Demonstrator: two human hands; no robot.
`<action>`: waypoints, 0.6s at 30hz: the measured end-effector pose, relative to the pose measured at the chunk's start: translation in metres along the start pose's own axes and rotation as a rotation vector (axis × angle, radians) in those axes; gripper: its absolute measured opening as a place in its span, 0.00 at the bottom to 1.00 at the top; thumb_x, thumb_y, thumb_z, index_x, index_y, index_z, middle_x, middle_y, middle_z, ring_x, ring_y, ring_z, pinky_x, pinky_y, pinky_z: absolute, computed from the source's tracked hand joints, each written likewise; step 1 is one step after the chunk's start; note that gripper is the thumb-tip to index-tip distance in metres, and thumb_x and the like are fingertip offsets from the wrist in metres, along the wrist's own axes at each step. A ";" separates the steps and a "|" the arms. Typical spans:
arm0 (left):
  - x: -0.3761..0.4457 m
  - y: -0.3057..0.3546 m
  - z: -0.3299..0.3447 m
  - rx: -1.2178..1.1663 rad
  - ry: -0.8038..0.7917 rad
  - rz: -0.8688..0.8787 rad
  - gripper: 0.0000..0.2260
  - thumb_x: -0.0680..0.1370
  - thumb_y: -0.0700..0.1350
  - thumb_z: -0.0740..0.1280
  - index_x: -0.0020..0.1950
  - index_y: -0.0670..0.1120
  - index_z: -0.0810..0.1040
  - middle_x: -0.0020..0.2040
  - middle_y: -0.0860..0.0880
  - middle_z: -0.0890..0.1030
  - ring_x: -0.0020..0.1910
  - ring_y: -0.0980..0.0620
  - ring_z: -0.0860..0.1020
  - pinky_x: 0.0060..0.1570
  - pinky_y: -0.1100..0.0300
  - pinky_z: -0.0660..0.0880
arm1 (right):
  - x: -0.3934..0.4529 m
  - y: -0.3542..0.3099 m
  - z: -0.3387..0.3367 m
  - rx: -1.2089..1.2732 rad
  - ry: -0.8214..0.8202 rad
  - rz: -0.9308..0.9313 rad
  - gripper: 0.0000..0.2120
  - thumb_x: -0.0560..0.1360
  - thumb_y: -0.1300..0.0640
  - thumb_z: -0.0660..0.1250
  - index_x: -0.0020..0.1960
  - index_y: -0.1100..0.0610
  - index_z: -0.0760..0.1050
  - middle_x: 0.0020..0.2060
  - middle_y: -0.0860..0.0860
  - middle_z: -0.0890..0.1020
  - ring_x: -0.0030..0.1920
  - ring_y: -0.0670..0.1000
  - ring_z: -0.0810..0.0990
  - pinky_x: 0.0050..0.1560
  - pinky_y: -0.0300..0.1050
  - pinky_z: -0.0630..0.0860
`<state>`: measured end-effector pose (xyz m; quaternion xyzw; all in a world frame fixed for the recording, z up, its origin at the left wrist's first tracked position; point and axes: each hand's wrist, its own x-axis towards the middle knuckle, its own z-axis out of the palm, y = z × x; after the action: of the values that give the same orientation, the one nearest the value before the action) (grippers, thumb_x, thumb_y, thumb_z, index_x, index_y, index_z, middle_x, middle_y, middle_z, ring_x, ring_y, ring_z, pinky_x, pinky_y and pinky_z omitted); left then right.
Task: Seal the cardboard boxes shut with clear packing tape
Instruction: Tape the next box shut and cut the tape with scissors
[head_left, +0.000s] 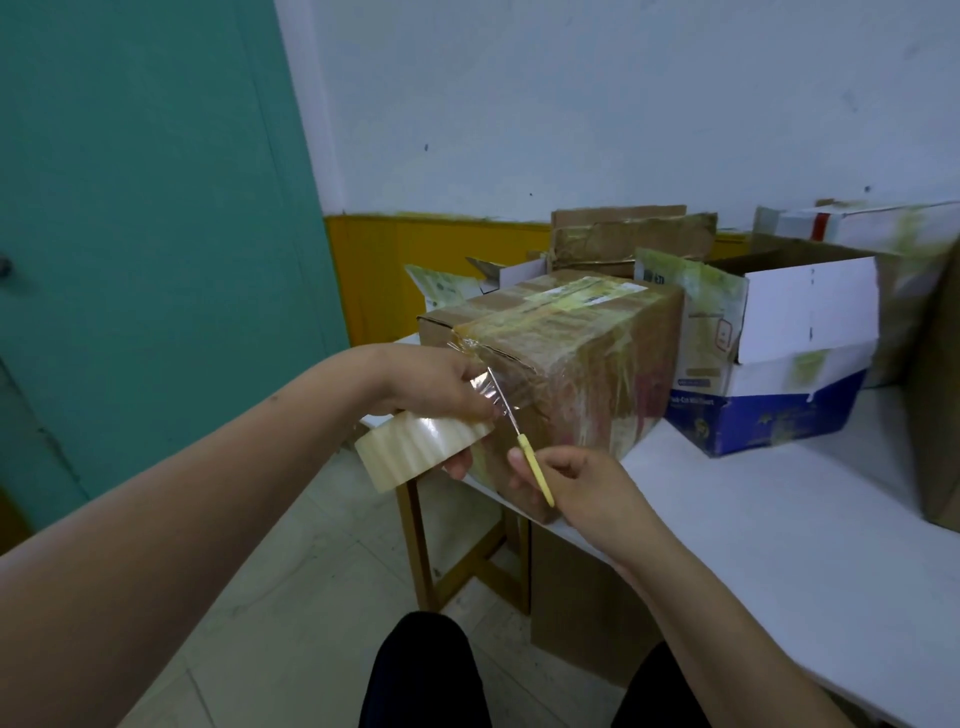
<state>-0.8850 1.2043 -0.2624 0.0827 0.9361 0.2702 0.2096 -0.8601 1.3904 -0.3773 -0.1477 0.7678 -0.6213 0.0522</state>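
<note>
Looking down from my head, my left hand (439, 384) has its grip curled round the roll of clear packing tape (415, 451), thumb side on top and a fingertip showing under the roll's near edge, so that grip is closed on the roll. A short strip of tape (480, 371) runs taut from the roll up to the near top corner of the brown cardboard box (561, 358), where it is stuck down in wrinkles. My right hand (563, 486) pinches the yellow handle of a small cutter (519, 441) between thumb and fingers, a narrow grip; its thin metal blade slants up and left and lies against the stretched strip just beside my left fingers. The box sits at the near corner of the white tabletop (779, 519), its top flaps closed and already glossy with tape, directly behind both hands and touching neither palm that I can see. My right hand hides the box's lower near corner. Behind it stands an open white and blue box (769, 374), its print blurred, and farther back a flattened brown box (631, 234) leans at the wall. A wooden stool (457, 551) stands on the floor below the tabletop edge, partly hidden.
</note>
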 end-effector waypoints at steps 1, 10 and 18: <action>0.000 -0.001 -0.001 -0.008 -0.012 0.002 0.09 0.83 0.48 0.65 0.62 0.48 0.73 0.45 0.42 0.87 0.44 0.50 0.87 0.61 0.56 0.74 | 0.001 0.004 0.002 -0.011 0.013 -0.013 0.23 0.66 0.36 0.70 0.42 0.56 0.85 0.36 0.64 0.77 0.35 0.56 0.80 0.40 0.41 0.77; -0.015 -0.026 0.004 -0.125 0.001 -0.061 0.05 0.83 0.42 0.65 0.57 0.42 0.78 0.47 0.35 0.85 0.40 0.40 0.85 0.37 0.56 0.81 | -0.016 0.025 0.000 -0.241 -0.072 0.001 0.06 0.76 0.44 0.68 0.49 0.42 0.84 0.40 0.50 0.84 0.35 0.42 0.77 0.36 0.35 0.72; -0.023 -0.029 0.025 -0.373 0.158 0.040 0.08 0.84 0.44 0.64 0.59 0.41 0.76 0.49 0.31 0.84 0.41 0.40 0.84 0.40 0.54 0.82 | -0.042 0.049 -0.087 -0.891 0.004 0.012 0.08 0.81 0.52 0.63 0.51 0.54 0.78 0.46 0.54 0.80 0.49 0.55 0.79 0.50 0.46 0.71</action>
<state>-0.8545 1.1858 -0.2888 0.0394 0.8815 0.4487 0.1417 -0.8509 1.4934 -0.4095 -0.1502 0.9614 -0.2299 -0.0145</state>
